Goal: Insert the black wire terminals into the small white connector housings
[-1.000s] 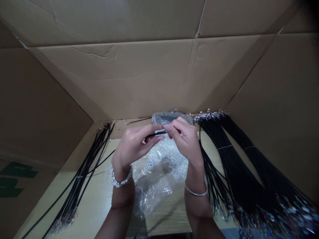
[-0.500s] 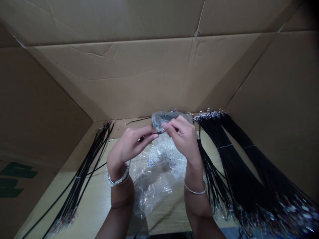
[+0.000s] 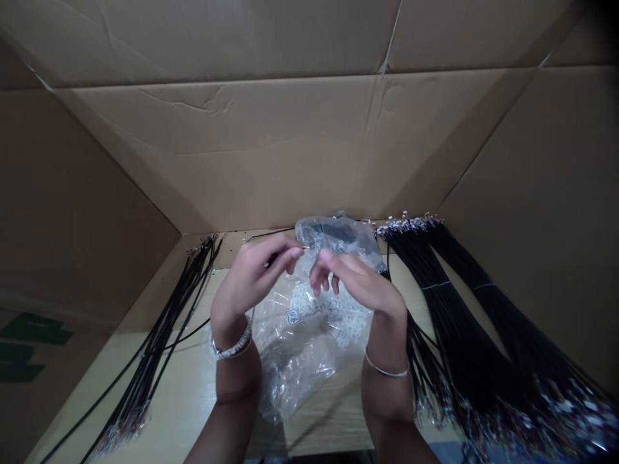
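left hand (image 3: 251, 280): fingers (image 3: 285, 252) pinched on thin wire (image 3: 304, 247), just above parts bag (image 3: 309, 380) | right hand (image 3: 360, 283): fingers (image 3: 322, 274) part-open, holding nothing, near small bag (image 3: 338, 235) beyond parts bag | black cables (image 3: 464, 322) right of parts bag | risk: loose pinch lets wire slip, lost among parts bag contents

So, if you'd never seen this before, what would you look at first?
The huge bundles of black cords fanning across the right side grab you first, with a thinner bundle on the left. In the middle, the left hand pinches a thin cord end, and the right hand hangs over a clear plastic bag of small white pieces.
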{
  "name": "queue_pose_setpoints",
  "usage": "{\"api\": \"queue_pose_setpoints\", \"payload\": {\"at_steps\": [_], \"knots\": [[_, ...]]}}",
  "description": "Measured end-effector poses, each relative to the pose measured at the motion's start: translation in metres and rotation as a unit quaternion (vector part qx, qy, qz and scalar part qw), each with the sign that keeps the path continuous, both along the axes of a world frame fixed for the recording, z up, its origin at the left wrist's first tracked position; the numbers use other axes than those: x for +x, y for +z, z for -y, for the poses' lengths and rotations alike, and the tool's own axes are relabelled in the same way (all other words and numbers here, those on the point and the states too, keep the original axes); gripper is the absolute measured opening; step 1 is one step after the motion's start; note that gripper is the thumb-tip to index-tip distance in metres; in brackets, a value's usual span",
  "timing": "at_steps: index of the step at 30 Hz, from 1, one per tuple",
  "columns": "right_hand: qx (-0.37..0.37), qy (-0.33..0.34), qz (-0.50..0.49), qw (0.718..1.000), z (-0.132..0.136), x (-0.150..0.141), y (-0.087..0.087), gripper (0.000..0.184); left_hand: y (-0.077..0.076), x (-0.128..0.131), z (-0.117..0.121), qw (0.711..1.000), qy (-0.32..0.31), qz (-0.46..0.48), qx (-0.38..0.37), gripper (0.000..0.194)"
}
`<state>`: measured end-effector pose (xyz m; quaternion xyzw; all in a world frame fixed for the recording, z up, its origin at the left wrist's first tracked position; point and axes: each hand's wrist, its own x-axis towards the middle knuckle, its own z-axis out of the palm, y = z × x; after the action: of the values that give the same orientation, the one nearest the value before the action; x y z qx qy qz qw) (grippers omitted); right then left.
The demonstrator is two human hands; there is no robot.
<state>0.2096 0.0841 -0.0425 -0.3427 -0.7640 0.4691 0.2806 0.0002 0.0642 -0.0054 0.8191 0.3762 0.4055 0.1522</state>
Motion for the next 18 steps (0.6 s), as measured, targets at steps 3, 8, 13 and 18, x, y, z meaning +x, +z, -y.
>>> {"api": "queue_pose_setpoints", "payload": {"at_steps": [3, 8, 13, 18], "knots": [[-0.05, -0.025, 0.211, 0.976, -0.022, -0.005, -0.026, 0.049, -0.003, -0.011, -0.002, 0.997, 0.072, 0.035, 0.019, 0.024], [0.011, -0.164, 0.281, 0.946, -0.068, -0.021, -0.076, 0.02, -0.005, -0.018, -0.002, 0.993, 0.096, 0.06, 0.037, 0.024], [0.091, -0.309, 0.229, 0.919, -0.109, -0.017, -0.094, 0.033, -0.004, -0.012, -0.003, 0.993, 0.105, 0.025, 0.041, 0.024], [0.065, -0.343, 0.228, 0.909, -0.135, -0.005, -0.086, 0.029, -0.003, -0.009, -0.005, 0.993, 0.103, 0.0, 0.059, 0.023]]}}
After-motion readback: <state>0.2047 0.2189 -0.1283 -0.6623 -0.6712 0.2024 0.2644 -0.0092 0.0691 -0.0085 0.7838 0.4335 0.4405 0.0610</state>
